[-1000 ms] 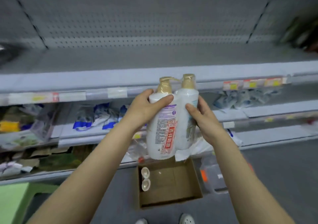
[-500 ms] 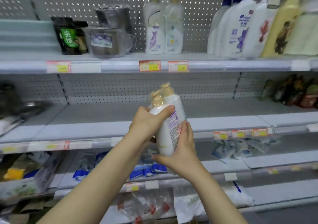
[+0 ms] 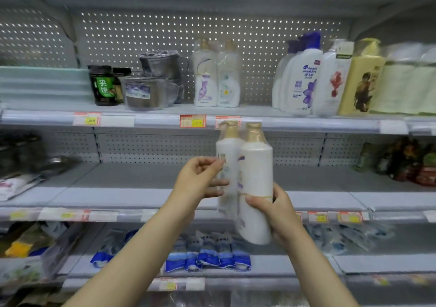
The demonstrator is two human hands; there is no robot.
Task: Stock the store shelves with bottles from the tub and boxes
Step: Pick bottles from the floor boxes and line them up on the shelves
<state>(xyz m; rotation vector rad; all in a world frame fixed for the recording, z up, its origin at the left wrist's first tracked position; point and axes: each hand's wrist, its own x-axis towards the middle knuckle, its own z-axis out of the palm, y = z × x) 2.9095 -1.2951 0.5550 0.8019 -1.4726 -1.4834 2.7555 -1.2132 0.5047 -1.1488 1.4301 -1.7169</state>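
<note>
Steel shelving unit (image 3: 165, 35) with a perforated back panel, seen from the front. The middle shelf (image 3: 141, 181) is bare across its centre and left, giving open room up to the shelf above; dark jars (image 3: 405, 162) stand only at its far right end. The upper shelf (image 3: 295, 112) carries goods along most of its length, with a gap between a wrapped pair of white bottles (image 3: 215, 77) and the shampoo bottles (image 3: 304, 77). Blue packets (image 3: 207, 257) lie on the lower shelf.

The twin pack of bottles (image 3: 254, 177), white with gold caps, is held upright in front of the middle shelf's front edge. Its caps reach the upper shelf's price strip (image 3: 193, 120).

The right hand (image 3: 278, 214) is wrapped around the right bottle's lower body. The left hand (image 3: 195, 179) pinches the clear wrap at the left bottle's side.
</note>
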